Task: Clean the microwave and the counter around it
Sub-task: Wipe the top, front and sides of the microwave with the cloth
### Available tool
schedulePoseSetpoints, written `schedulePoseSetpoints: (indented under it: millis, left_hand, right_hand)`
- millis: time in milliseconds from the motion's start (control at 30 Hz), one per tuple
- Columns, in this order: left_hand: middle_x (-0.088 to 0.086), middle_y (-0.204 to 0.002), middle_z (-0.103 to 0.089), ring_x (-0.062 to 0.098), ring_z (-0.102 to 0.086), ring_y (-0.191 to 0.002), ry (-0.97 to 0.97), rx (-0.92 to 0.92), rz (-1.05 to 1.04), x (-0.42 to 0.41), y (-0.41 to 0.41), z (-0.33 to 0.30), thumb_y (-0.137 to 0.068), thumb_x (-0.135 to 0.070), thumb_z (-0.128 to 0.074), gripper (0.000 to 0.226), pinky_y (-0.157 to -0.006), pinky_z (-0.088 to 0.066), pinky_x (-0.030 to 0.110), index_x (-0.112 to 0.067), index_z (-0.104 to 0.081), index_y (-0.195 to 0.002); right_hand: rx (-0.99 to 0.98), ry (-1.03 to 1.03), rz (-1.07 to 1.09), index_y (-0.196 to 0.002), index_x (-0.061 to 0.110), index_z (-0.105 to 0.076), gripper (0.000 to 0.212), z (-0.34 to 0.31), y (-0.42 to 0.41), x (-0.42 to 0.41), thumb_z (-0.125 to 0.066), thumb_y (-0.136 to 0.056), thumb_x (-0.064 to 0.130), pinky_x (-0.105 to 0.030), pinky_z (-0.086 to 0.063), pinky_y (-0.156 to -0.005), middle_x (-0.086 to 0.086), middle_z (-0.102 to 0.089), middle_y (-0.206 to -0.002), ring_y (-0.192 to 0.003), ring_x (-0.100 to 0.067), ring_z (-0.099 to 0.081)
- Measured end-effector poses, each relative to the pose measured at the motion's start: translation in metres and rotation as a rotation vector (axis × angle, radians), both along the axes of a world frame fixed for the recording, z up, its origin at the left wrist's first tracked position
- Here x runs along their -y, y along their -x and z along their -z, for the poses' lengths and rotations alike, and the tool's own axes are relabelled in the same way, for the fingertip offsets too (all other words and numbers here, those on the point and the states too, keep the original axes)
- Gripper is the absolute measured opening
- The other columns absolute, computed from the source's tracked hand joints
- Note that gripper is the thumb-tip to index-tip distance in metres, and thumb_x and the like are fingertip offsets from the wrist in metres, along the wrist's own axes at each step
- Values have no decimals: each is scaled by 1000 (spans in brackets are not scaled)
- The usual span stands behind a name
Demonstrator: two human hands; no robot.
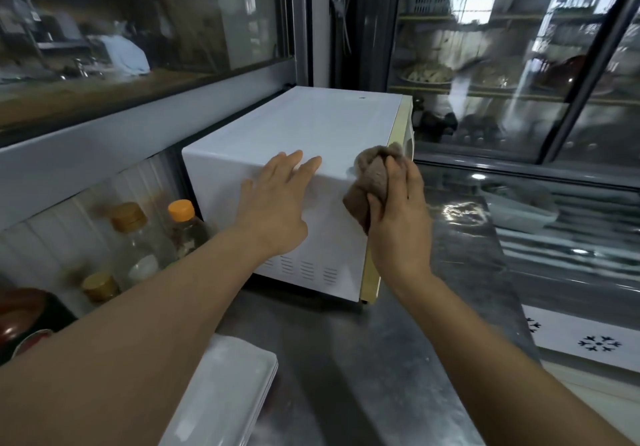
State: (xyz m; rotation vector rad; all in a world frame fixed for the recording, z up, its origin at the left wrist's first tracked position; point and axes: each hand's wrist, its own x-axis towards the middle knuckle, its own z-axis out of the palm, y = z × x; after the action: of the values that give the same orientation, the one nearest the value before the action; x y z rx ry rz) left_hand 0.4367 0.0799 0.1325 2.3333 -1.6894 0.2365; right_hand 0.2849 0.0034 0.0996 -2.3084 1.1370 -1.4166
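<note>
On the steel table, a white microwave sat with its side panel toward the viewer and its door edge at the right. The right hand had its grip curled around a bunched brown cloth, pressing it against the upper corner of the side panel near the door edge, apparently to wipe there. The left hand lay flat with straight fingers over the top edge of the microwave, holding nothing, likely steadying the appliance against the wiping pressure. To the left, bottles stood just beside the microwave against the wall. A stack of white trays rested nearer the viewer. Behind, glass cabinet doors reflected the room.
</note>
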Motion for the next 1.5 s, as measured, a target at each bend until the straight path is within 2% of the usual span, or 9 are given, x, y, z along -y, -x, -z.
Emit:
schedulePoseSetpoints:
  millis: [133,267,467,633,800,1000,1133,1333,1500]
  left_hand:
    - [-8,-157,1,19,5,-145,50,-5,24,1,-2,7,-74,-13,-62,97,-113,-20,53,-35,-2,-148]
    - [-8,-157,0,20,5,-145,72,-12,30,3,-3,11,-74,-14,-64,99,-112,-21,56,-35,-2,-148]
    - [-7,-156,-2,19,4,-145,86,-17,29,5,-3,13,-72,-14,-65,99,-111,-22,56,-35,-4,-148]
    - [-5,-157,-2,20,5,-145,100,-35,22,4,3,14,-72,-15,-64,97,-108,-25,51,-32,-5,-148]
    - [-1,-157,10,24,7,-145,87,25,-6,0,12,6,-73,-19,-68,101,-109,-23,52,-28,-2,-149]
    - [-3,-158,-3,22,0,-146,164,102,109,1,42,9,-71,-11,-65,98,-113,-14,57,-29,-9,-149]
    - [-5,-156,-13,20,-5,-145,194,58,107,7,43,21,-70,-4,-63,99,-111,-17,61,-30,-10,-149]
    - [-3,-154,-18,22,-8,-144,304,42,99,13,46,33,-65,-2,-61,98,-110,-20,61,-30,-15,-148]
    - [-1,-153,-20,24,-10,-144,342,52,89,18,48,38,-63,-2,-61,100,-109,-22,60,-29,-16,-148]
  right_hand:
    - [181,-1,51,-146,13,-30,53,16,-9,-2,-47,-96,16,-26,-27,-109,-10,-29,-153,-139,-24,-31]
    - [308,-10,76,-146,10,-28,55,30,-13,-4,-48,-96,13,-8,-14,-103,-12,-36,-150,-137,-24,-34]
    - [284,-169,56,-143,9,-35,53,72,-7,-7,-51,-93,10,-15,-31,-91,-12,-48,-140,-121,-25,-48]
    - [-25,-520,2,-122,2,-50,34,139,25,-24,-34,-99,21,-31,-43,-79,-16,-56,-119,-100,-31,-58]
    - [41,-343,54,-112,1,-56,24,82,16,-18,-52,-90,11,-32,-43,-73,-15,-53,-123,-94,-31,-57]
    - [102,-221,114,-124,9,-54,38,25,13,-13,-58,-87,16,-39,-47,-80,-5,-52,-132,-104,-27,-56]
    - [129,-197,54,-128,7,-49,38,40,11,-10,-52,-90,13,-40,-48,-75,-8,-55,-125,-98,-28,-57]
    - [185,-252,-106,-109,2,-55,22,92,18,-5,-55,-88,6,-24,-42,-68,-6,-59,-105,-87,-15,-56]
    - [159,-325,-140,-125,8,-51,35,124,19,-2,-55,-91,12,-22,-49,-76,2,-59,-109,-89,-3,-55]
